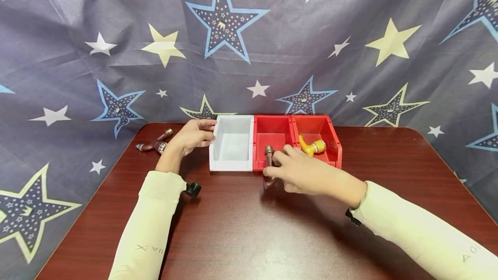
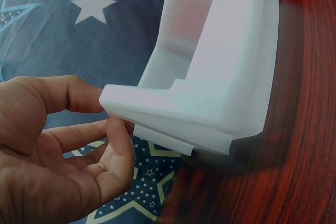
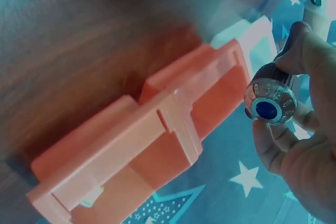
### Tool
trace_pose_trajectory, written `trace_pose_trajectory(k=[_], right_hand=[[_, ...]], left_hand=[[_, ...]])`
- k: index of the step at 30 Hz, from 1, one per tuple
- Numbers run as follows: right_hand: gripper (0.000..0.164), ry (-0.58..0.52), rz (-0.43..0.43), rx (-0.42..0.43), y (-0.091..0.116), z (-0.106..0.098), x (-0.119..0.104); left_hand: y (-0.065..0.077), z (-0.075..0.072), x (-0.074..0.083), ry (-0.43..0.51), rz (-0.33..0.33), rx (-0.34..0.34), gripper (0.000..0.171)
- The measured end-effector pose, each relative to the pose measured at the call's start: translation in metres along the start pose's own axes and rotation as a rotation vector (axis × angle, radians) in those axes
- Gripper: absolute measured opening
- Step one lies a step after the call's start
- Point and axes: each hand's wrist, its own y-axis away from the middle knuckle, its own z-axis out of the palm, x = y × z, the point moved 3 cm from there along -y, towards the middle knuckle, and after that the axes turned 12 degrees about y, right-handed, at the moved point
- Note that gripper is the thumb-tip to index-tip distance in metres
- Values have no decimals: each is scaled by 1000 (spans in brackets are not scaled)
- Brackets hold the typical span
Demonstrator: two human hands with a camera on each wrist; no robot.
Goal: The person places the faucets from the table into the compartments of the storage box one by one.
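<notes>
My left hand [image 1: 189, 137] pinches the near left rim of the white bin [image 1: 232, 166], with thumb and index finger at the corner in the left wrist view. In my right hand [image 1: 305, 172] is a copper-brown bent pipe [image 1: 269, 154] with a brass-coloured end, held upright just in front of the middle red bin [image 1: 273, 125]. The right wrist view shows a round, shiny end [image 3: 270, 102] of this pipe with a dark blue centre. The hand partly covers the pipe's lower part and the bin fronts.
A yellow bent pipe piece [image 1: 311, 147] with a silver collar lies in the right red bin [image 1: 335, 141]. Another copper-brown branched pipe [image 1: 149, 146] lies on the dark wood table [image 1: 233, 228] left of the left hand. A star-patterned curtain [image 1: 268, 68] hangs right behind the bins.
</notes>
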Motion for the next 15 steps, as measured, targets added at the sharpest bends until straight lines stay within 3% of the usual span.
trace_pose_trajectory(k=[15], right_hand=[[45, -6, 96, 4, -22, 8, 43]], left_hand=[[1, 0, 0, -12, -8, 1, 66]])
